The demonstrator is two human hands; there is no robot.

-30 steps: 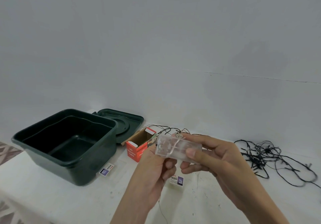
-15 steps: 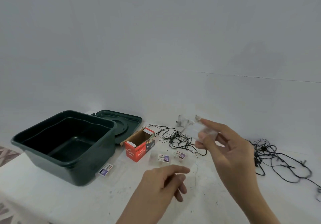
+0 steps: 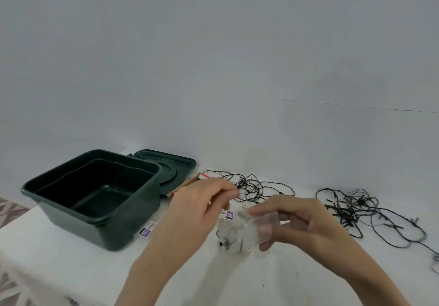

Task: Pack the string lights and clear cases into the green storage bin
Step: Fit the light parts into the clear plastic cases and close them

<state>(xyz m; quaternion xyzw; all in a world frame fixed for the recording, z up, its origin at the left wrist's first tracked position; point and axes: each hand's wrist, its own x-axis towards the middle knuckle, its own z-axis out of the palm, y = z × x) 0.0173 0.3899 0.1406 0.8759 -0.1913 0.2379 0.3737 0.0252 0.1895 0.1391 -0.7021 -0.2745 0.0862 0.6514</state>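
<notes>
The right hand (image 3: 299, 225) has lowered the clear case (image 3: 243, 234) beside the left hand (image 3: 198, 207).

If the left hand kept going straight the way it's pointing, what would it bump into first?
Probably the nearer tangle of string lights, which lies on the table just past the left hand's fingertips. The hand may be above the table, so it might pass over the wires; depth is unclear.

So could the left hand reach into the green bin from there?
Probably yes. The green storage bin stands open just beside the left hand. Its lid lies behind it, and nothing covers the opening.
</notes>
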